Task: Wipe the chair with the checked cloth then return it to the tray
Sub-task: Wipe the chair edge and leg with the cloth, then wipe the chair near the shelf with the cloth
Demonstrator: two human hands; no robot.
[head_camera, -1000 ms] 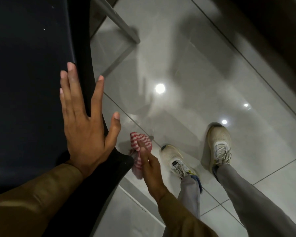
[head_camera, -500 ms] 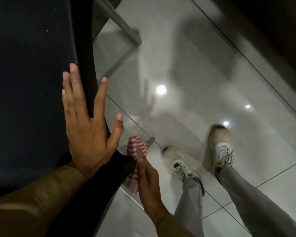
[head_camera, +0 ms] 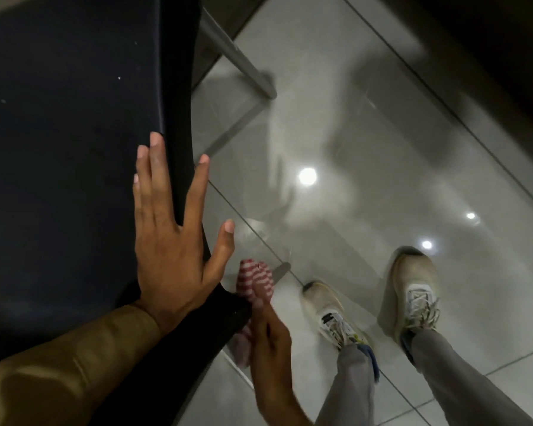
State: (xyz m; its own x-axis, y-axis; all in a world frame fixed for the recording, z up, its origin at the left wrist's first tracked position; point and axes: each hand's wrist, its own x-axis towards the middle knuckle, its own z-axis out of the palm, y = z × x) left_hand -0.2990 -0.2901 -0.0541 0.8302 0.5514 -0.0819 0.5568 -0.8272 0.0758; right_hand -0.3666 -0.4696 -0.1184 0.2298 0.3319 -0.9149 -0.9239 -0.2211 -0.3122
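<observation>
A dark chair (head_camera: pixel 68 155) fills the left half of the head view, its seat seen from above. My left hand (head_camera: pixel 173 241) lies flat on the chair's right edge with the fingers spread. Just below and right of it, my right hand (head_camera: pixel 271 342) grips the red-and-white checked cloth (head_camera: pixel 254 279), bunched up and pressed against the chair's outer side near the rim. Part of the cloth hangs down behind the chair edge. No tray is in view.
A metal chair leg (head_camera: pixel 237 59) slants to the glossy grey tiled floor (head_camera: pixel 366 149) at top centre. My two pale sneakers (head_camera: pixel 413 287) and grey trouser legs stand at the lower right. A dark wall base runs along the top right.
My right hand has slid the cloth left and slightly down along the chair's side, closer under my left hand. The left hand has stayed flat on the chair edge.
</observation>
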